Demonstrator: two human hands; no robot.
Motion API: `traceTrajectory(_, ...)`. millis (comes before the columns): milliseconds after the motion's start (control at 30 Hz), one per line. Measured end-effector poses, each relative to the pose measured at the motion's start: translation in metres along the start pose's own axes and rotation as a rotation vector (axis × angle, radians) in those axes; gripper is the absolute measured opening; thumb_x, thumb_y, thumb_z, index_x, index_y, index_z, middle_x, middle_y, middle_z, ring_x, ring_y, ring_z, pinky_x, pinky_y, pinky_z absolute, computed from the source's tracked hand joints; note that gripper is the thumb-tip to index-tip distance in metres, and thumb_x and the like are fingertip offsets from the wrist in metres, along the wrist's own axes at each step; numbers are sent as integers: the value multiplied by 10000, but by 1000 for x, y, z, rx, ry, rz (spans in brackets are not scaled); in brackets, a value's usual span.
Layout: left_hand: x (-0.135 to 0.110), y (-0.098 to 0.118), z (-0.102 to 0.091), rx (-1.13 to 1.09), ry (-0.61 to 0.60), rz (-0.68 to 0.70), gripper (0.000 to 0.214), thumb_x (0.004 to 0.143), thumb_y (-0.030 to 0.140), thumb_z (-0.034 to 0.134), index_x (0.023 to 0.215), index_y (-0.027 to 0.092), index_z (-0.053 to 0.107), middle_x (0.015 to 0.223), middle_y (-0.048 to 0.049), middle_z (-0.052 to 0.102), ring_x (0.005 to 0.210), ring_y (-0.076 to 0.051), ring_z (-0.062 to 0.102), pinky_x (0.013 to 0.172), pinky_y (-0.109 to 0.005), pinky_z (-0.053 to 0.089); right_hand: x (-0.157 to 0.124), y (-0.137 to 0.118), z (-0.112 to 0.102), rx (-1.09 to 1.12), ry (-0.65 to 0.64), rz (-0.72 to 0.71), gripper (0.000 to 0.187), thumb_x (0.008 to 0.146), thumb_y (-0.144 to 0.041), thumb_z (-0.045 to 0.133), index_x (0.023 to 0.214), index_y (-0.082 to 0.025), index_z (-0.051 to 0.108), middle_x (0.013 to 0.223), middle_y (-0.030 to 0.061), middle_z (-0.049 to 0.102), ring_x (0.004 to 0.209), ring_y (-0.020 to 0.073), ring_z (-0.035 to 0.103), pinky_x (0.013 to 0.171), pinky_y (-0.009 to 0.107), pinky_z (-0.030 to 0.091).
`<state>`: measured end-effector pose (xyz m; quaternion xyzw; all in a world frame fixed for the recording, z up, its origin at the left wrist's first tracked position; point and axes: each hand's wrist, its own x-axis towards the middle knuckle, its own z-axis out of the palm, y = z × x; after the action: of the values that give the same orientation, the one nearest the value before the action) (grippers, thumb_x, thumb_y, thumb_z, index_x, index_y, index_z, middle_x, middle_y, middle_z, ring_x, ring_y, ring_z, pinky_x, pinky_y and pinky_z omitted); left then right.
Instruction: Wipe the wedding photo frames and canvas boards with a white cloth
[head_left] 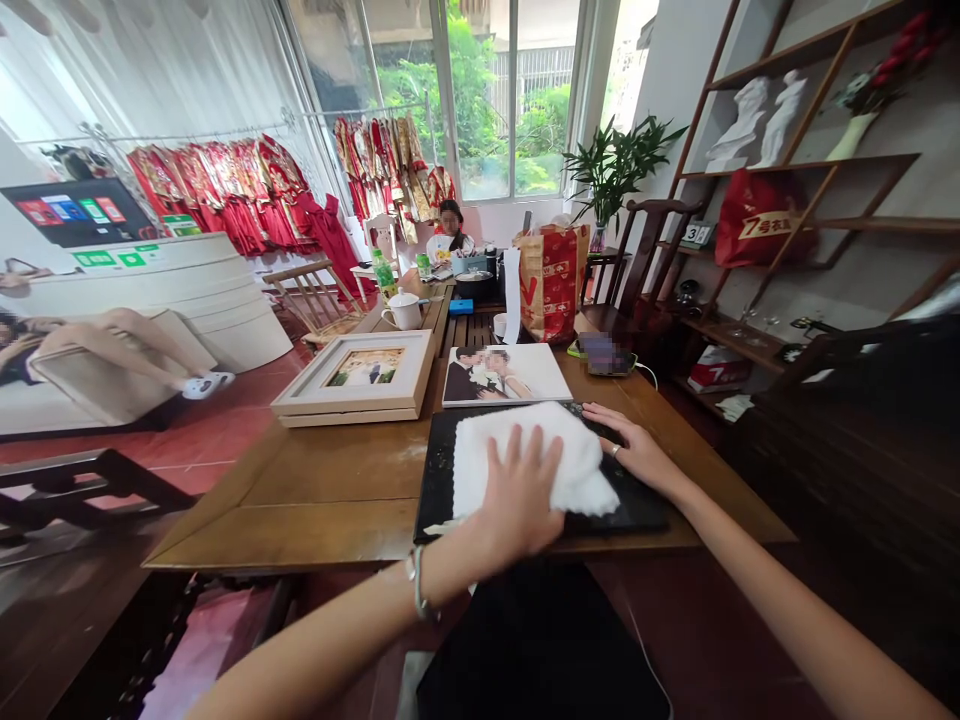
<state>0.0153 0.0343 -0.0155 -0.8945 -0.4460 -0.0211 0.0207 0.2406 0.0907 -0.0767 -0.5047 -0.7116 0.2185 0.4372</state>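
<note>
A white cloth [574, 455] lies spread over a flat black panel [435, 480] near the table's front edge. My left hand [517, 490] presses flat on the cloth, fingers spread and stretched out. Resting on the panel's right side is my right hand [634, 450], its fingers stretched toward the far right corner beside the cloth. Just beyond the panel lies a wedding photo print [506, 375]. To its left are stacked pale wooden picture frames [356, 375], the top one showing a small picture inside a white mat.
The wooden table [330, 500] also bears a white lidded cup [405, 310], a red-and-tan paper bag [555, 280] and a phone [604, 353] with a cable. A person [450, 235] sits at the far end. A wooden chair [645, 270] stands at the right.
</note>
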Motion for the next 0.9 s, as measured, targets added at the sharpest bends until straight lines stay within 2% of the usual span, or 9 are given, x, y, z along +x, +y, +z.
traceTrajectory(167, 63, -19, 2, 80, 78, -56, 718, 778, 388, 530, 1396, 149, 254, 1441, -160, 257, 1294, -396, 188, 983, -618, 202, 0, 2, -1, -9, -1, -10, 399, 760, -393, 584, 1131, -251, 613, 1303, 76, 528, 1262, 260, 411, 1070, 474, 280)
traceTrajectory(267, 73, -14, 5, 84, 94, -38, 712, 781, 394, 529, 1396, 166, 253, 1440, -148, 262, 1297, -392, 182, 986, -614, 196, 0, 6, -1, -7, 1, 3, 402, 743, -357, 592, 1128, -244, 616, 1314, 79, 518, 1252, 267, 422, 1065, 478, 286)
traceTrajectory(367, 51, -1, 8, 72, 94, -2, 750, 769, 414, 535, 1404, 157, 230, 1455, -153, 223, 1310, -397, 140, 1001, -611, 170, 1, 8, -2, 1, -6, -5, 366, 766, -329, 548, 1116, -253, 624, 1305, 66, 529, 1253, 257, 423, 1068, 476, 282)
traceTrajectory(533, -29, 26, 12, 12, 88, 155, 922, 695, 472, 569, 1432, 157, 114, 1493, -152, 79, 1331, -396, -44, 1024, -627, 31, 2, 4, 0, -22, -10, -8, 346, 802, -313, 511, 1126, -258, 619, 1292, 68, 539, 1265, 242, 410, 1073, 473, 281)
traceTrajectory(600, -53, 29, 11, -25, 69, 209, 962, 675, 499, 569, 1437, 172, 82, 1501, -135, 32, 1331, -384, -90, 1028, -620, -1, 2, 2, 0, -48, -7, 2, 344, 813, -312, 505, 1134, -255, 615, 1296, 71, 535, 1268, 238, 407, 1077, 472, 276)
traceTrajectory(667, -61, 23, 8, -54, 37, 226, 958, 679, 493, 560, 1439, 193, 61, 1505, -114, 24, 1338, -364, -82, 1040, -601, 13, 1, 1, 1, -64, -7, 4, 347, 820, -311, 498, 1142, -248, 609, 1301, 76, 530, 1269, 237, 406, 1078, 474, 273)
traceTrajectory(767, -40, 0, 1, -56, -9, 162, 883, 709, 409, 541, 1439, 218, 81, 1504, -90, 83, 1349, -339, 0, 1050, -576, 76, 1, 2, 1, -73, -5, -3, 346, 823, -320, 497, 1143, -247, 608, 1302, 74, 530, 1267, 239, 408, 1078, 478, 274)
traceTrajectory(900, 16, -39, -4, 3, -27, 44, 746, 749, 313, 503, 1419, 200, 196, 1486, -92, 177, 1339, -337, 114, 1042, -565, 143, 1, 3, 1, -78, -3, -6, 343, 825, -326, 502, 1148, -263, 601, 1310, 60, 524, 1264, 237, 412, 1074, 479, 280)
